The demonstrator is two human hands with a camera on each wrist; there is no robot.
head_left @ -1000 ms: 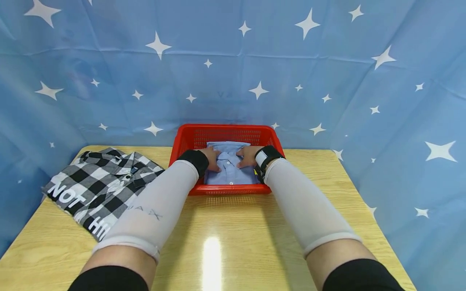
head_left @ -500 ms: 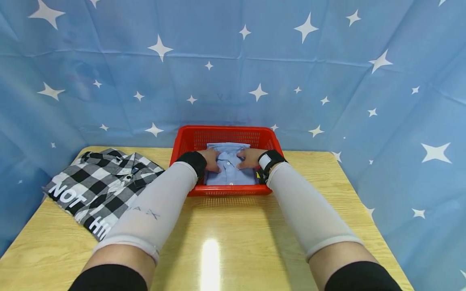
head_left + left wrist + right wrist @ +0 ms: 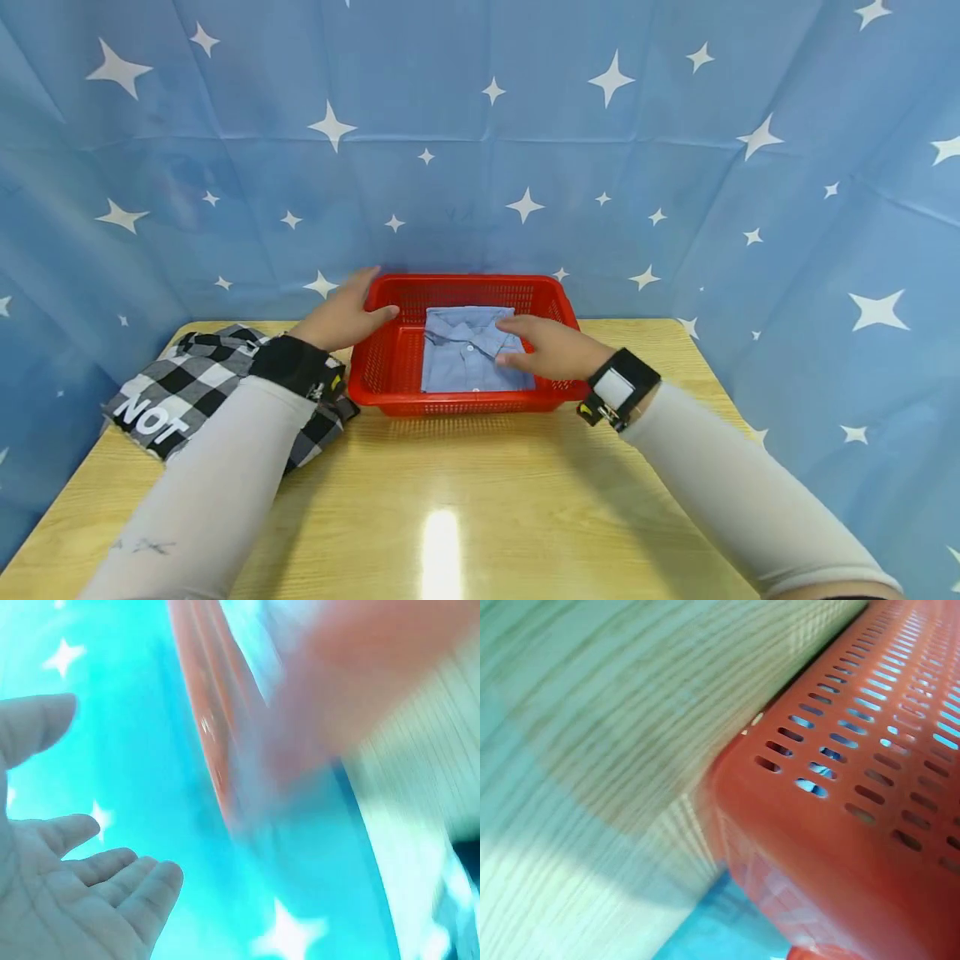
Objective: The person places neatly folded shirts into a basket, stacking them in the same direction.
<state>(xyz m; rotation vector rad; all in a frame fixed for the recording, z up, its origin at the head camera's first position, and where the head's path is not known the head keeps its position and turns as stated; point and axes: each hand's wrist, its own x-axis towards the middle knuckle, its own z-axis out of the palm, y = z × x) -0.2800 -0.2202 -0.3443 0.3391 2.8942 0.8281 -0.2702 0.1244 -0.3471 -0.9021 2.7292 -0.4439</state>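
A folded light blue shirt (image 3: 457, 371) lies in the red plastic basket (image 3: 386, 379), toward its right side, collar facing up. My left hand (image 3: 341, 317) is raised at the basket's left edge with its fingers spread. In the left wrist view the same hand (image 3: 82, 892) shows an uncovered palm with nothing in it. Over the basket's right rim reaches my right hand (image 3: 558, 346), its fingers extended and overlapping the shirt's right side in the head view. The right wrist view shows the slotted basket wall (image 3: 840, 795) but not the hand.
A black and white checked shirt (image 3: 202, 375) with white lettering lies on the left of the wooden table (image 3: 480, 475), partly behind my left arm. A blue curtain (image 3: 450, 75) with white stars hangs behind the table.
Both hands have come off the blue shirt and moved apart, the left up past the basket's left rim, the right toward its right rim. The blue shirt stays in the basket.
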